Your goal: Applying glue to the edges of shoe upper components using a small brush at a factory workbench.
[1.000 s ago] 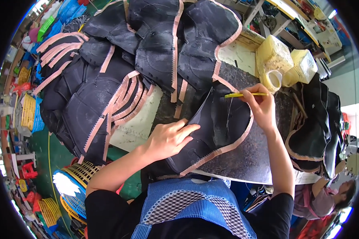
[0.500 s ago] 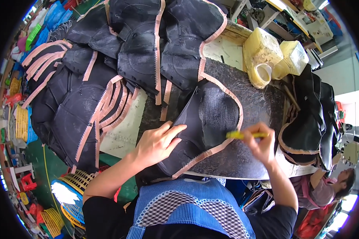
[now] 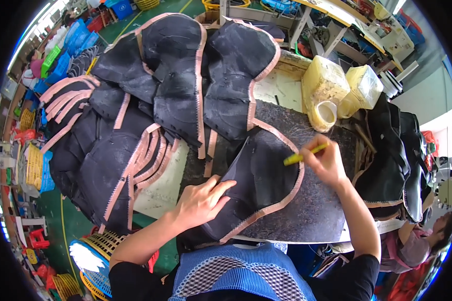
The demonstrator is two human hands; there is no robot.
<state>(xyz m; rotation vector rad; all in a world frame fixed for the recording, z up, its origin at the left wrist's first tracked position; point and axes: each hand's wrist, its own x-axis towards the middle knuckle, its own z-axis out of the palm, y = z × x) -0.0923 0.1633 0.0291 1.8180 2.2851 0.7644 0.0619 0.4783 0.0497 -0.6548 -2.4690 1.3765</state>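
Head view, followed from my remote seat, has shifted from half a second ago: the bench and everything on it now sit lower in the picture. I see the right hand (image 3: 324,161) closed around a slim yellow stick (image 3: 306,154); its lower tip was near the lower right border of the black panel (image 3: 273,165), and now it is farther up that side, over the pink edging (image 3: 300,179) and the dark surface just inside. I cannot tell whether the tip touches. The left hand (image 3: 201,201) keeps its place at the panel's left side, fingers laid over a raised fold; I cannot tell whether they pinch it. The panel lies near the front of a dark, scuffed board (image 3: 316,200). Its broad rounded lobe, which caught streaky highlights before, now looks to me smoother and more matt. The edging is a flat band with a saw-toothed line, following the curve. Left of it I have a heap of black pieces (image 3: 110,160), creased and chalky in patches, with loose pink strips fanning out. Beyond the board stands a blocky yellowish container (image 3: 326,80), crusted and translucent, behind a round-mouthed cup (image 3: 325,115).
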